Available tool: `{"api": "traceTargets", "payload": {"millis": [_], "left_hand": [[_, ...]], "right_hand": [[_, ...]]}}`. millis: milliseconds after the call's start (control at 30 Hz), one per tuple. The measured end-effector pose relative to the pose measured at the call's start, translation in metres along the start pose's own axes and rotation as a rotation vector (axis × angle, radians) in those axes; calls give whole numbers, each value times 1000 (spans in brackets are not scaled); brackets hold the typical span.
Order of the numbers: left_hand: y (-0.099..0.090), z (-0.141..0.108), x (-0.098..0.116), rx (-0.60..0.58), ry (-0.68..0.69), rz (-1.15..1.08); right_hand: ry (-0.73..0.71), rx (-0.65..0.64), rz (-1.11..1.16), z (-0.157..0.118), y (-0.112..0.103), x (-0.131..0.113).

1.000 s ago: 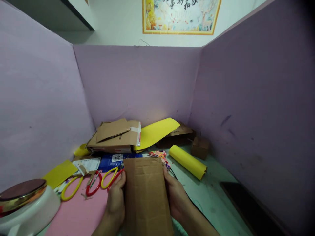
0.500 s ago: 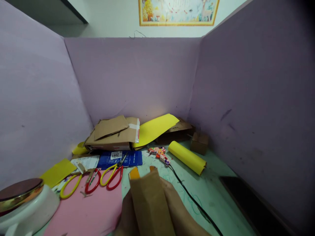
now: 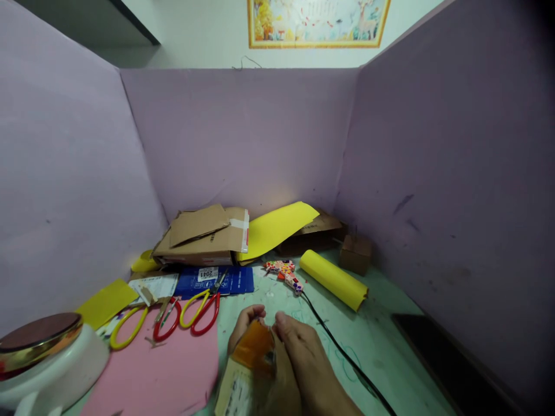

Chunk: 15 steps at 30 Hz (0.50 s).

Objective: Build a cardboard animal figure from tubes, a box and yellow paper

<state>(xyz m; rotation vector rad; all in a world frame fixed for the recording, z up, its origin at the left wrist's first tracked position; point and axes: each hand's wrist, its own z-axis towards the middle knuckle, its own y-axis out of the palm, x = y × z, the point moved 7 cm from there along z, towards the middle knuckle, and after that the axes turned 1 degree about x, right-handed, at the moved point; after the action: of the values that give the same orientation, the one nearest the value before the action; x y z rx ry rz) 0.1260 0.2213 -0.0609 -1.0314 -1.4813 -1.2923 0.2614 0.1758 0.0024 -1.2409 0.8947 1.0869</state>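
- Purple panels [image 3: 243, 138] walled in the scene at the back and both sides.
- A pale green worktop [image 3: 381, 341] stretched between them.
- Flattened cardboard [image 3: 195, 242] was stacked at the back left.
- A pink sheet [image 3: 160, 375] lay at the front left.
- A brown cardboard packet [image 3: 260, 384] with an orange patch sat low in the centre, between both hands; whether it touched the worktop could not be told.
- The right hand [image 3: 306, 349] pressed along its right side, fingers together.
- The left hand [image 3: 245, 326], partly hidden, curled around its left side.
- A yellow roll [image 3: 332, 280] rested beyond, to the right.
- A patterned glue gun [image 3: 284, 271] lay beside the roll.
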Motion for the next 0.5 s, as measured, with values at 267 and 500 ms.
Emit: {"api": "traceTargets", "payload": {"millis": [267,500], "left_hand": [[-17,-26,54,3,88,81],[19,-59,55,-140,338,663]], "right_hand": [[-312,381,-1054,1,-21,-30],[-322,336,-1058,-13,0,1]]}}
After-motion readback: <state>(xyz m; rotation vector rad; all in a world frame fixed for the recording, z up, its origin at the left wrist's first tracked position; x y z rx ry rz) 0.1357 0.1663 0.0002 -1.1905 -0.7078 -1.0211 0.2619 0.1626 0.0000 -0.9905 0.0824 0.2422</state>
